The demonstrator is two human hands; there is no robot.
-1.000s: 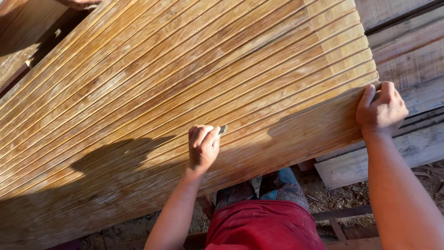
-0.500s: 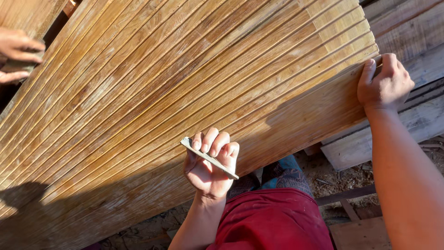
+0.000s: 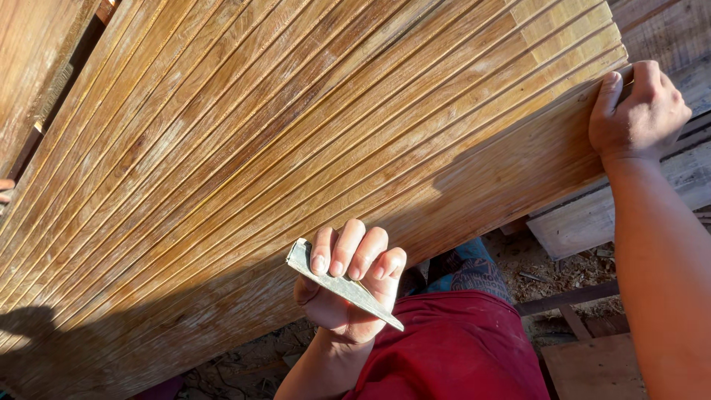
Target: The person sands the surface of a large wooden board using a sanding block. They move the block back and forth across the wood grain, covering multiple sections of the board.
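A large grooved wooden panel (image 3: 311, 133) with many long parallel slats fills most of the view, tilted from lower left to upper right. My left hand (image 3: 348, 285) is at the panel's near edge, fingers curled around a folded grey piece of sandpaper (image 3: 341, 285). My right hand (image 3: 637, 111) grips the panel's right corner, fingers over its end. A red garment (image 3: 452, 348) covers my lap below the panel.
Weathered planks (image 3: 666, 30) lie beyond the panel at the upper right, and a pale board (image 3: 585, 222) sits under its right end. Dirt and wood scraps (image 3: 563, 274) cover the ground. Another wooden board (image 3: 37, 67) stands at the upper left. Another person's fingers (image 3: 4, 191) show at the left edge.
My left hand has drawn back off the slats to the panel's near edge and turned palm-up with the sandpaper. The other person's hand at the left has mostly withdrawn. My right hand keeps its hold.
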